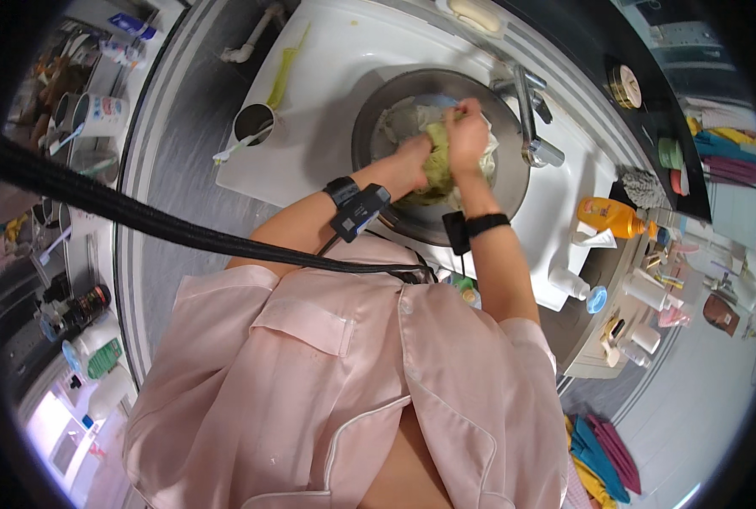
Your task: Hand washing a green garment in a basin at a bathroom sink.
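Both of my hands work over a round metal basin (376, 199) that sits in the white sink. My left hand (410, 163) is closed on a yellow-green cloth (436, 161). From the right, my right hand (468, 136) grips the upper part of the same cloth with bent fingers. Paler, whitish cloth (402, 121) lies in the basin behind and around it, seemingly in water. The fingertips of both hands are partly hidden by the bunched fabric.
A chrome faucet (526, 119) reaches over the basin's right side. On the left of the white counter (327, 76) stand a cup (255, 125) with a toothbrush and a green brush-like tool (284, 78). An orange bottle (607, 217) and a white bottle (569, 283) are on the right.
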The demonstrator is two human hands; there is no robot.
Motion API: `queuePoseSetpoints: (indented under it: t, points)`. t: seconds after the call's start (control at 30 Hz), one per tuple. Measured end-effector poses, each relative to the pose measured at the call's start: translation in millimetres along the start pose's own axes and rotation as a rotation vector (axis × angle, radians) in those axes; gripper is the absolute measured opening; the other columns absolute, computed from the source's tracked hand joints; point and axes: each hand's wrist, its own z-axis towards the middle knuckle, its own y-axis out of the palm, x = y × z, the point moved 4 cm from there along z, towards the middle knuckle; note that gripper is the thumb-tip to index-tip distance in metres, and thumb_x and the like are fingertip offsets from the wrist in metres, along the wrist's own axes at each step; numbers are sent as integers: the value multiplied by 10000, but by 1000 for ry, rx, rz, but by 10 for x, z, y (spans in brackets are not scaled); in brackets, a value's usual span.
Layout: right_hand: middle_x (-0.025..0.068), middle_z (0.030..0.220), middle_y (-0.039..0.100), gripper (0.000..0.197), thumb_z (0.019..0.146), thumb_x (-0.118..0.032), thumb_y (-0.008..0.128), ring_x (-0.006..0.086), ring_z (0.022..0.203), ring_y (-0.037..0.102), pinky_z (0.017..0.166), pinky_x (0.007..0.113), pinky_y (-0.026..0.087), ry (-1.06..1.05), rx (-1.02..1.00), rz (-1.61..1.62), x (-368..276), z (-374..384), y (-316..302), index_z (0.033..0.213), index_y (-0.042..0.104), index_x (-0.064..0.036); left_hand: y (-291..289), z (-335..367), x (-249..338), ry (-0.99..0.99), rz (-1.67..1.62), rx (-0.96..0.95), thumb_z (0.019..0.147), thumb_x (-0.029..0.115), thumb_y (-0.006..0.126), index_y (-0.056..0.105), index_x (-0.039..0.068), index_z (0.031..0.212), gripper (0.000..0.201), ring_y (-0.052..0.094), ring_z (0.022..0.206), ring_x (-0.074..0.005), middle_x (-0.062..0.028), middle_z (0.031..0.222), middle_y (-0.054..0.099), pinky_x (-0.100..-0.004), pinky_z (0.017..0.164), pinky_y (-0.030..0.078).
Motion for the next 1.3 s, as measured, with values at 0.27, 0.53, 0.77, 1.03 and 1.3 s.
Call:
queuePoseSetpoints:
  t: [0.27, 0.53, 0.77, 1.03, 1.3]
  points:
    - [153, 709, 610, 153, 763, -222, 591, 366, 660, 588, 587, 433, 455, -51, -29, 207, -388, -255, -175, 770, 531, -82, -209, -339, 506, 671, 911, -67, 850, 180, 550, 581, 88, 995, 174, 612, 881, -212, -78, 989, 622, -368, 765, 491]
    - [139, 610, 586, 175, 766, -253, 595, 364, 590, 588, 543, 447, 466, -93, 65, 42, -351, 14, -47, 766, 524, -93, 73, -160, 466, 484, 1014, -204, 865, 230, 536, 568, 116, 988, 171, 595, 863, -168, -44, 928, 612, -316, 721, 472]
    - [126, 590, 575, 156, 753, -246, 600, 346, 558, 586, 505, 436, 463, -90, 75, 154, -499, -274, 62, 775, 524, -112, -345, 189, 397, -26, 110, -123, 873, 218, 530, 582, 104, 1001, 178, 608, 860, -173, -56, 956, 617, -328, 682, 480]
    - [134, 636, 605, 163, 772, -264, 587, 338, 583, 602, 532, 434, 477, 5, 21, 98, -50, 75, 123, 794, 534, -111, -323, 165, 284, 177, 504, -172, 889, 252, 491, 575, 104, 1054, 236, 613, 911, -222, -79, 1022, 619, -376, 751, 491]
    - [138, 632, 601, 179, 774, -286, 585, 351, 610, 603, 548, 428, 482, 45, -5, 46, -182, -181, 113, 806, 536, -117, -48, -203, 285, -104, 49, 137, 918, 302, 418, 570, 120, 1080, 288, 576, 1006, -220, -79, 1104, 595, -394, 889, 443]
